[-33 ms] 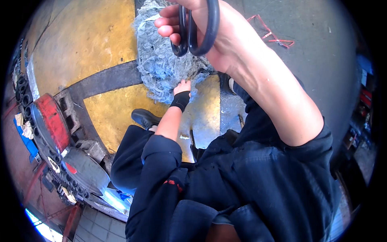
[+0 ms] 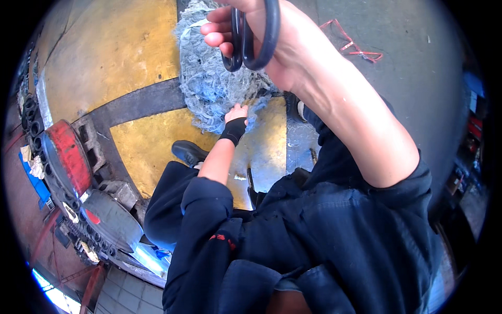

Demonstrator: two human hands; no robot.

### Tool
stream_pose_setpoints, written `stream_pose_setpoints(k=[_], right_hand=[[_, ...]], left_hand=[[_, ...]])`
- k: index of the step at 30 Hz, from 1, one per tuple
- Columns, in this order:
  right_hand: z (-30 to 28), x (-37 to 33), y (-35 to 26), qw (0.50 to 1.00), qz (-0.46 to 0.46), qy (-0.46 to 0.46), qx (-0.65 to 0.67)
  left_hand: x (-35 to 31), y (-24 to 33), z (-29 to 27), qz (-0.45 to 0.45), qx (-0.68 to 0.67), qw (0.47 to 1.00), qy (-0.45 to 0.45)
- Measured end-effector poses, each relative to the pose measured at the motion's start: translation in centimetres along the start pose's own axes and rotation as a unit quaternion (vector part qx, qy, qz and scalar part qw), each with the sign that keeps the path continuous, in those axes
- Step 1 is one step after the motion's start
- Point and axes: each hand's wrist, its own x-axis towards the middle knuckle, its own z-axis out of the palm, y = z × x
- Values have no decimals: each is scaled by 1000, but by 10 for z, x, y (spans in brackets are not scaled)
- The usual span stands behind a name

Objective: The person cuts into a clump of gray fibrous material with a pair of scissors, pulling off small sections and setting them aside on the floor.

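Low in front of me lies a big tangled heap of grey-blue yarn (image 2: 209, 78). My left hand (image 2: 237, 113), with a black wrist band, is at the heap's near edge, its fingers closed on loose strands. Much nearer the view, my right hand (image 2: 251, 31) is raised over the heap at the top edge. It holds black looped handles (image 2: 261, 52) that look like those of scissors. Any blades are out of the picture, and the thumb side of this hand is cut off by the top edge.
Yellow floor plates (image 2: 115, 52) with dark bands lie left of the heap. A red strap (image 2: 350, 47) rests on the grey floor to the right. At left stand a red-painted round drum (image 2: 73, 157) and concrete blocks (image 2: 120, 193). My shoe (image 2: 188, 152) is beside the heap.
My right hand and the black handles have shifted very slightly left and up. The left hand stays at the yarn, its fingers closed.
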Motion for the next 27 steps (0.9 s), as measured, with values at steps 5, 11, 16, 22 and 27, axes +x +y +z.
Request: stream_pose_setpoints(k=[5, 11, 16, 22, 27], right_hand=[[-4, -5, 7, 995, -73, -64, -8], [3, 16, 31, 956, -242, -45, -159], [13, 10, 35, 955, -198, -68, -212], [41, 4, 54, 934, -140, -171, -280], [49, 5, 67, 944, -32, -196, -264]], left_hand=[[-50, -22, -78, 82, -207, 963, 151], [-141, -57, -220, 165, -377, 827, 384], [-235, -58, -313, 140, -717, 574, 369], [-283, -66, -337, 210, -793, 488, 299], [-300, -104, -314, 130, -791, 478, 360]])
